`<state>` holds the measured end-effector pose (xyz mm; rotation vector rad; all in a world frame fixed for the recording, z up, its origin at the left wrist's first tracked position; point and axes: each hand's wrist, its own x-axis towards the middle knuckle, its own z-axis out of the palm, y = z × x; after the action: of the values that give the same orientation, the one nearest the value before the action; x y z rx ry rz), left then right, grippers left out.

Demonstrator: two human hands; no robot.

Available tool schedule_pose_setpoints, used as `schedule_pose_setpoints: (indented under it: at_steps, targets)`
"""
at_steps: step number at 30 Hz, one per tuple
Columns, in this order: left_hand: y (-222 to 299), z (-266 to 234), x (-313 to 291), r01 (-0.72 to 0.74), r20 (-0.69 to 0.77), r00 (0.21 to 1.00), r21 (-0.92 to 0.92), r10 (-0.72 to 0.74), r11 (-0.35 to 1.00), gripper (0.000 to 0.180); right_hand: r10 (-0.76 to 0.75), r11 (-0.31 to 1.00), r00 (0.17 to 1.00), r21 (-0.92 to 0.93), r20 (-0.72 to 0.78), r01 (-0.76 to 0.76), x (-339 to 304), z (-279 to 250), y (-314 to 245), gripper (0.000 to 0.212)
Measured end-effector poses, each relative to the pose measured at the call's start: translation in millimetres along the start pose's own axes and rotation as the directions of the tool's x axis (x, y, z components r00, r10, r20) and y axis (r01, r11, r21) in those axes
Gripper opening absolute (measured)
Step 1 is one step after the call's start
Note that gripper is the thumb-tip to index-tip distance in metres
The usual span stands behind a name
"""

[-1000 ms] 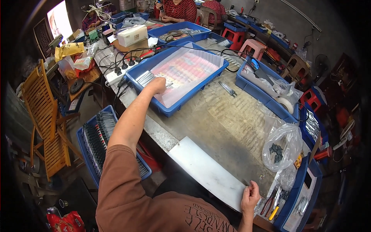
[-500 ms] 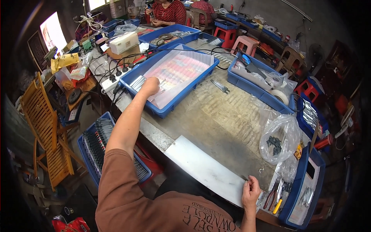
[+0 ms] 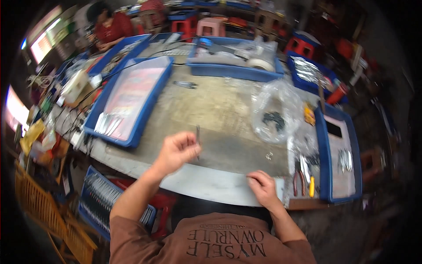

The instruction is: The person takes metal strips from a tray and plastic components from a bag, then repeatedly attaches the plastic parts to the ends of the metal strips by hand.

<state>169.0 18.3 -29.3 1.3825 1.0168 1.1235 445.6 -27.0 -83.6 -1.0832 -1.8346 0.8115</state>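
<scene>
Holding my R hand [image 3: 263,189] at the white board [image 3: 211,181], fingers bent, can't tell if pinching anything. W/ L hand [image 3: 177,152] I'm pinching a thin dark rod [image 3: 198,135], thumb to fingers, above the table [image 3: 206,103]. Beyond, a clear bag [image 3: 285,102] is lying R, a blue tray [image 3: 150,112] w/ silver rods [image 3: 107,124] sitting L.

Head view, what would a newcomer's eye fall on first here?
Probably the left hand, mid-picture, pinching a thin dark rod over the near side of the table. Next, perhaps, the blue tray to its upper left, with silvery sticks at its near end, and the clear plastic bag toward the table's right.
</scene>
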Motion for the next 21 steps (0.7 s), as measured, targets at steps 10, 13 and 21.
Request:
schedule_pose_setpoints:
  at_steps: [10, 13, 21]
  targets:
    - [-36, 122, -10, 0.155, 0.187, 0.978, -0.377, -0.089, 0.913, 0.011, -0.057, 0.994, 0.996, 0.086, -0.063, 0.062, -12, 1, -6, 0.011]
    - [-35, 128, -10, 0.124, 0.215, 0.975, -0.347, -0.049, 0.93, 0.011, -0.033, 0.994, 0.996, 0.1, -0.08, 0.041, -22, -7, -1, 0.012]
    - [-26, 114, 2, -0.033, 0.116, 0.992, -0.193, 0.057, 0.981, 0.006, -0.112, 0.936, 0.86, -0.342, -0.497, -0.076, -21, -137, 2, 0.011]
